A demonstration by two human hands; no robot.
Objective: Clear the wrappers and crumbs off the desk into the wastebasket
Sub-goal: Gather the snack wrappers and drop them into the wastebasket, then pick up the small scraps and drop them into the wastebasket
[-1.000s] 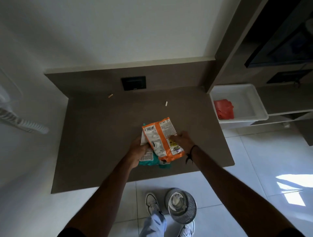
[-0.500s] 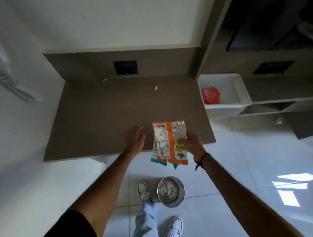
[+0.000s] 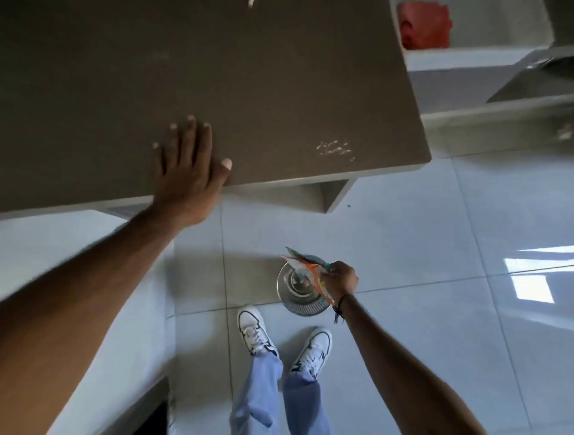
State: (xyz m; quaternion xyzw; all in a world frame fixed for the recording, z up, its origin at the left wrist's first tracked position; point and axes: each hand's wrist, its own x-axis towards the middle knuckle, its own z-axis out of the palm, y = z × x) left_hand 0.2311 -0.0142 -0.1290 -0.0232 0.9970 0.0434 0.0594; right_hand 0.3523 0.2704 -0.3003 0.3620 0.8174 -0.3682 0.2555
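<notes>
My right hand [image 3: 340, 278] is shut on the orange and teal wrappers [image 3: 306, 267], holding them edge-on right over the round metal wastebasket [image 3: 299, 295] on the floor. My left hand [image 3: 186, 174] lies flat and open on the front edge of the brown desk [image 3: 217, 77], fingers spread. A small patch of pale crumbs [image 3: 335, 149] sits near the desk's front right corner. One small white scrap [image 3: 250, 3] shows at the top edge of the view, on the desk.
A white bin [image 3: 472, 34] holding a red bag [image 3: 424, 26] stands to the right of the desk, beside low shelves. My two white shoes [image 3: 282, 344] stand on the glossy tiled floor just in front of the wastebasket.
My right hand has carried the wrappers down off the desk to just above the wastebasket. My left hand has opened flat on the desk edge. The view has tilted downward.
</notes>
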